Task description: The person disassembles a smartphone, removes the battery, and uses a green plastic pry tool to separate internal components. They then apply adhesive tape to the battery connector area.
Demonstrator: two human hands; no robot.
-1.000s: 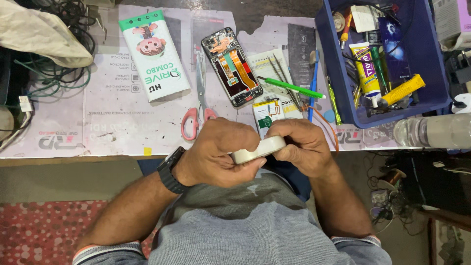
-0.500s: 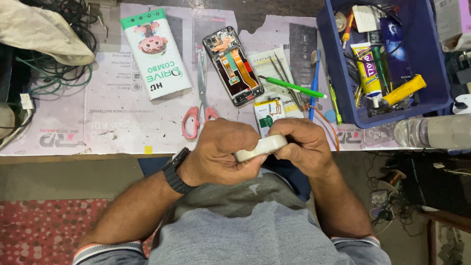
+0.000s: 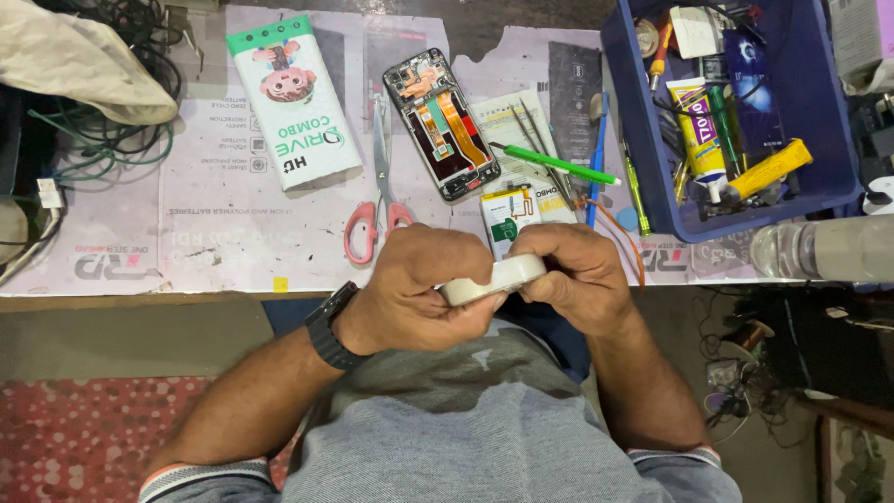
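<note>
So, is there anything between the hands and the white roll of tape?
Nothing visible stands between them. The left hand and the right hand both grip the white roll of tape directly, above the person's lap at the table edge. The scissors lie farther back, apart from it.

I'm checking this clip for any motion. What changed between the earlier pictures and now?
Almost nothing. Both hands, left hand and right hand, keep gripping the white flat roll of tape close to the body, with nothing picked up or let go. The opened phone with exposed insides, the pink-handled scissors and the blue plastic bin lie where they were.
</note>
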